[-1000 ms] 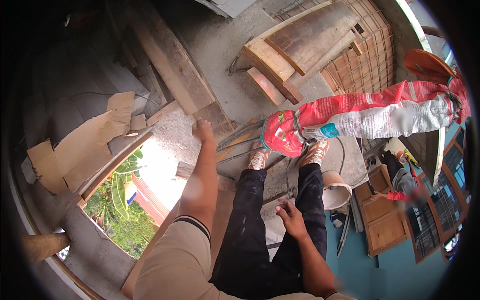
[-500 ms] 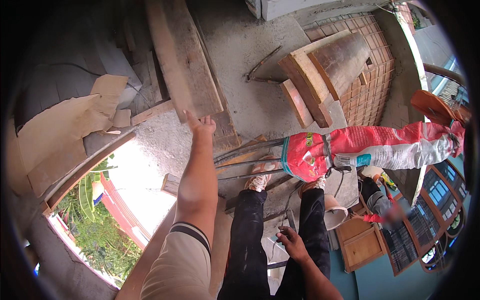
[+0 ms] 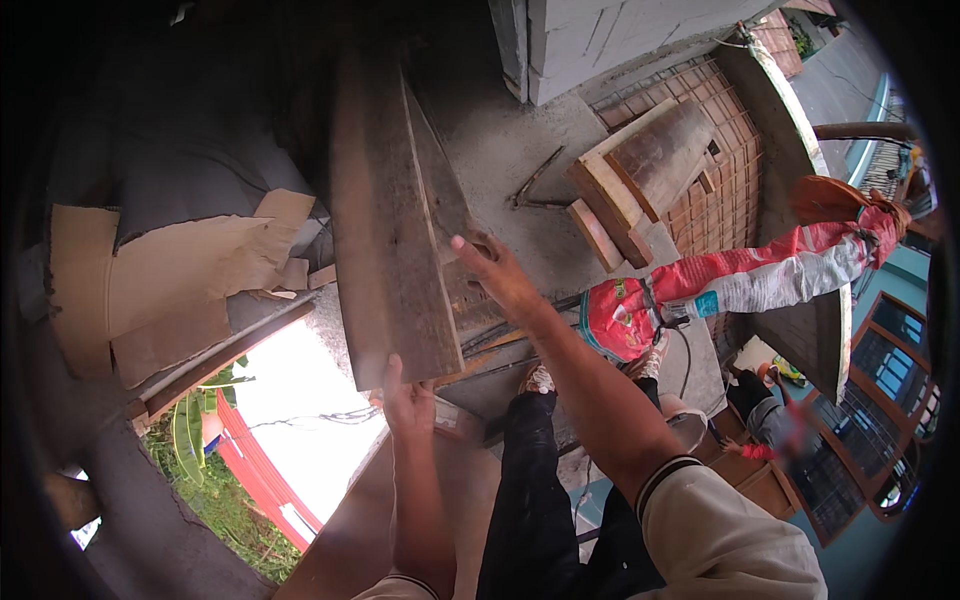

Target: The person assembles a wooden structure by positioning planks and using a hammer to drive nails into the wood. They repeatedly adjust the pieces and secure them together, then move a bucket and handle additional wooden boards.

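A long wide wooden plank [image 3: 385, 240] stretches from near me toward the dark far side. My left hand [image 3: 408, 405] grips its near end, thumb on top and the other fingers partly hidden at the end edge. Beside the plank's right edge my right hand [image 3: 497, 278] reaches forward, open with its fingers apart and holding nothing. Under and to the right of this plank, a second board [image 3: 440, 165] shows in part.
Torn cardboard [image 3: 190, 265] lies left, above a bright opening with plants below. Stacked timber [image 3: 640, 185] rests on a rebar grid [image 3: 735, 150]. A red and white sack-wrapped bundle [image 3: 740, 285] crosses the right. Another person [image 3: 770, 415] is lower right.
The plank's near end has come toward me and slightly right in my left hand. My right hand has moved from low by my legs up to beside the plank.
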`<move>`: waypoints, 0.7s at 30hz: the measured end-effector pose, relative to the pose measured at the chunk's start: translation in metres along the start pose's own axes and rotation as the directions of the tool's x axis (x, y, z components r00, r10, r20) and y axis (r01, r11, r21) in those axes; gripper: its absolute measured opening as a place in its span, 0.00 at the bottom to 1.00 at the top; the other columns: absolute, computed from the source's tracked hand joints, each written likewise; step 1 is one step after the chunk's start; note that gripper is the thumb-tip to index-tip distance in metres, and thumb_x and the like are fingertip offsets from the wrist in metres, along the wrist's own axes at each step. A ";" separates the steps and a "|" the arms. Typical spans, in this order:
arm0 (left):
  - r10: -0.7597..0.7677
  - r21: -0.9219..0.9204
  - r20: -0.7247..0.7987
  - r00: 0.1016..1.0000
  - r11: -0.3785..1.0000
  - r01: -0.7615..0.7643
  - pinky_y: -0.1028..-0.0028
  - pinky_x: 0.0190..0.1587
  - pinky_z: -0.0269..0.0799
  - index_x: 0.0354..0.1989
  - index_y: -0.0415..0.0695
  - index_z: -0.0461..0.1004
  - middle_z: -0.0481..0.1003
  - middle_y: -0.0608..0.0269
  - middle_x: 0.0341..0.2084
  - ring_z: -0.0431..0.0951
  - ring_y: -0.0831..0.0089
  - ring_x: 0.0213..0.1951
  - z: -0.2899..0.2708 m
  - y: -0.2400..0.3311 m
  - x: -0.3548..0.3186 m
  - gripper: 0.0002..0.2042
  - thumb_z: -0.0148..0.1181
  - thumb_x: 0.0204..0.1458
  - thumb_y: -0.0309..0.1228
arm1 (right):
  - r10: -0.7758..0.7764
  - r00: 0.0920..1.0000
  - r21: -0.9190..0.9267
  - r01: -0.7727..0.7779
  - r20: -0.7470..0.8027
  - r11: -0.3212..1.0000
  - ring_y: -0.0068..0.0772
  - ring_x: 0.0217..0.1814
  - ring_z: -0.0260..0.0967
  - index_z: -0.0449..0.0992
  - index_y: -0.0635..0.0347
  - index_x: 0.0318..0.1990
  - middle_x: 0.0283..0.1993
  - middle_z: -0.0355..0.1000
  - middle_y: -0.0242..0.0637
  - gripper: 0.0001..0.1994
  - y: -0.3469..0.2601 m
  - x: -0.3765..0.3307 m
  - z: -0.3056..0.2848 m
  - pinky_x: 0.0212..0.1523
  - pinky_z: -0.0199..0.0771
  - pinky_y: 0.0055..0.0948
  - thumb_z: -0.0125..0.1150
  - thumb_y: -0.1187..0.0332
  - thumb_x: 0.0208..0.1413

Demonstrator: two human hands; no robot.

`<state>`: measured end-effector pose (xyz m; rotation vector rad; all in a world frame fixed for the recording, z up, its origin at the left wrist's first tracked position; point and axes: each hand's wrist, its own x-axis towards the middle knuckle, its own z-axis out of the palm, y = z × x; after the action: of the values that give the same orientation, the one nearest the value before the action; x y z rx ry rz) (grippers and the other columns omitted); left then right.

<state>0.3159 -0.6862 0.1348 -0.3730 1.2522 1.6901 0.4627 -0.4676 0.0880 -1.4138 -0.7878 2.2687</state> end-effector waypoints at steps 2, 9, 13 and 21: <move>-0.058 0.022 -0.154 0.986 0.998 0.062 0.53 0.68 0.77 0.71 0.37 0.65 0.73 0.52 0.66 0.76 0.55 0.65 -0.035 0.004 -0.080 0.27 0.63 0.68 0.36 | 0.144 0.989 0.101 -0.145 0.018 0.984 0.53 0.75 0.65 0.48 0.74 0.79 0.76 0.58 0.64 0.59 0.000 -0.016 0.032 0.74 0.69 0.51 0.71 0.35 0.59; 0.074 0.825 -0.096 0.993 0.564 0.037 0.54 0.71 0.69 0.73 0.32 0.60 0.68 0.46 0.69 0.70 0.53 0.69 -0.086 0.032 -0.287 0.32 0.63 0.65 0.34 | 0.242 0.941 0.424 -0.323 0.235 0.846 0.39 0.69 0.72 0.54 0.66 0.74 0.67 0.70 0.51 0.41 0.066 -0.138 0.061 0.66 0.77 0.39 0.75 0.63 0.63; -0.069 0.713 -0.207 0.976 0.672 0.199 0.53 0.71 0.69 0.73 0.33 0.60 0.69 0.47 0.68 0.70 0.53 0.68 -0.044 0.060 -0.308 0.32 0.63 0.64 0.33 | 0.179 0.955 0.484 -0.275 0.236 0.831 0.38 0.72 0.69 0.49 0.63 0.78 0.71 0.68 0.47 0.44 0.096 -0.238 0.047 0.72 0.71 0.39 0.74 0.62 0.65; -0.169 0.680 -0.193 0.967 0.687 0.256 0.50 0.70 0.69 0.73 0.34 0.61 0.70 0.48 0.67 0.72 0.52 0.67 0.024 0.063 -0.326 0.33 0.63 0.61 0.30 | 0.159 0.958 0.601 -0.275 0.239 0.751 0.36 0.78 0.62 0.49 0.61 0.80 0.75 0.64 0.42 0.44 0.060 -0.324 -0.007 0.77 0.63 0.38 0.73 0.62 0.66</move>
<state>0.4300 -0.8325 0.4106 -0.1358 1.7585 0.8917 0.6116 -0.6943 0.2760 -1.0257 0.1410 2.5059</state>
